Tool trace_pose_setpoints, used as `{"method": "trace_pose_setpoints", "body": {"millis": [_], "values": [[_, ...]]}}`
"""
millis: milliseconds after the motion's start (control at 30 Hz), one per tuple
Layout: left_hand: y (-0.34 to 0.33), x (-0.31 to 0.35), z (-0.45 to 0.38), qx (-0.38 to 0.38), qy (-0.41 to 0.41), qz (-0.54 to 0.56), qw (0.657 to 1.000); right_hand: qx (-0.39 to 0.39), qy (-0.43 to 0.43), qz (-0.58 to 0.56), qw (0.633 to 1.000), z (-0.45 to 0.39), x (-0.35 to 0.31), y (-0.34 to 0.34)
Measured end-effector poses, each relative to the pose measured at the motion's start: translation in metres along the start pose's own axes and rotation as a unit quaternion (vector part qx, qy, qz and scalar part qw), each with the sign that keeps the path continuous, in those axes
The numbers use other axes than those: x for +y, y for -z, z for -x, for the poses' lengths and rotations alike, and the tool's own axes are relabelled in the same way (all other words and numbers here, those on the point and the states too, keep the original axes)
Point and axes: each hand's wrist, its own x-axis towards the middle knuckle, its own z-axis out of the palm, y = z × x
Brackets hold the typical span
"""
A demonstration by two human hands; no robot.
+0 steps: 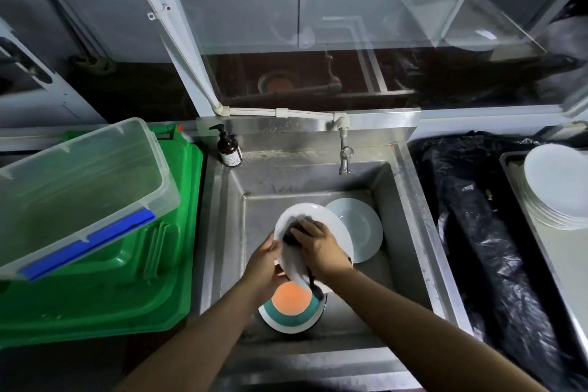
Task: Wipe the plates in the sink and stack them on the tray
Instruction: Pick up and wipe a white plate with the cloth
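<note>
Over the steel sink (407, 200) I hold a white plate (296, 215) tilted. My left hand (265, 264) grips its lower left rim. My right hand (318, 245) presses a dark cloth (294, 231) against the plate's face; the cloth's tail hangs down below the plate. Beneath them in the basin lies a plate with an orange centre and a teal ring (291, 309). Another white plate (362, 226) rests at the basin's back right. On the metal tray (512, 169) at the far right stands a stack of white plates (556, 184).
A tap (345, 156) hangs over the back of the basin, with a brown pump bottle (229, 146) at the sink's back left corner. A clear plastic tub (79, 191) sits on a green crate (127, 280) to the left. Black plastic sheeting (483, 232) covers the counter between sink and tray.
</note>
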Motion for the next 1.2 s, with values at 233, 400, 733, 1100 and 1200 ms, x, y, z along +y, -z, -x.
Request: {"method": "trace_pose_setpoints", "body": {"millis": [233,400,733,1100,1200], "values": [[-0.003,0.001,-0.012,0.026,-0.024,0.019,0.999,-0.004,-0.003,-0.002,1.000,-0.003,0.002,0.003],[0.012,0.020,-0.028,0.095,-0.048,0.031,0.994,-0.038,0.029,0.014,0.999,0.032,0.001,-0.012],[0.000,-0.004,0.003,0.006,0.003,-0.017,1.000,-0.053,-0.101,-0.007,0.993,-0.016,0.029,0.017],[0.016,0.021,-0.008,0.043,-0.005,-0.022,0.999,-0.107,-0.095,0.003,0.990,0.034,0.026,0.002],[0.014,0.014,0.002,0.003,0.013,-0.063,0.998,-0.074,-0.127,-0.007,0.989,0.013,0.031,0.015]]}}
